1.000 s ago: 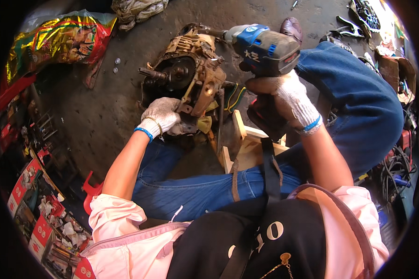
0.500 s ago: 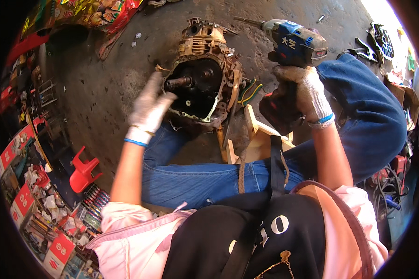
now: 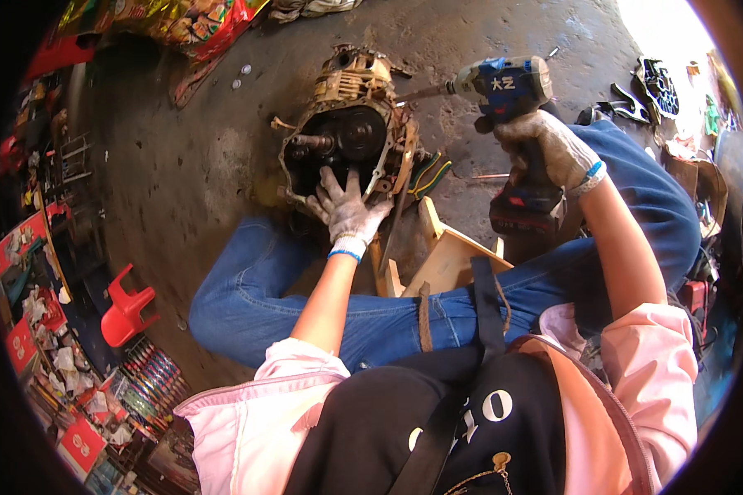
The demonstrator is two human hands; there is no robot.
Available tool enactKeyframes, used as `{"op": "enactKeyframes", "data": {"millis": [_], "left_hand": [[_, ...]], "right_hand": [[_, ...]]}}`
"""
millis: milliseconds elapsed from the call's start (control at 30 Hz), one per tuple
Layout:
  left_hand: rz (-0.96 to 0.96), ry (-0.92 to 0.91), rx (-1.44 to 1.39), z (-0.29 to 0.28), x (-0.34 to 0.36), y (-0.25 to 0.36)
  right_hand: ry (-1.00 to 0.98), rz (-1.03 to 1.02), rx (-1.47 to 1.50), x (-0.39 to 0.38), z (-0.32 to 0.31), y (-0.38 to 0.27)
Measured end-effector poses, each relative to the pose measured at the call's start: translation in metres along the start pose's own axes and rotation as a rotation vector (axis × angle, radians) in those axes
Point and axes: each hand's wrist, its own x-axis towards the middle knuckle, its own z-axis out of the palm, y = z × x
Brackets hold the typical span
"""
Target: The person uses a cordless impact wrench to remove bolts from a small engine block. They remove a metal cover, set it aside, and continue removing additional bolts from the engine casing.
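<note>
Rust-brown finned metal casing lies, on my remote feed, ahead of my nearer, white-gloved left hand, fingers spread at its open cavity, while my white-gloved right hand grips a blue-and-black cordless driver, its long bit aligned leftward toward the casing.

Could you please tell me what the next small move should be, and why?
I would probably check the seating of the bit before running the power driver: the tip looks close to the engine casing, contact unclear, while the right hand grips the driver and the left hand lies spread over the casing's lower edge.
</note>
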Motion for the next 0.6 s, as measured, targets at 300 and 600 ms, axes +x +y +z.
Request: {"op": "enactKeyframes", "data": {"millis": [300,600], "left_hand": [[0.142,-0.129,0.127,-0.011,0.005,-0.033],[0.129,-0.186,0.178,-0.017,0.008,-0.038]], "right_hand": [[0.041,0.236,0.272,0.007,-0.017,0.033],[0.064,0.331,0.328,0.004,-0.030,0.032]]}}
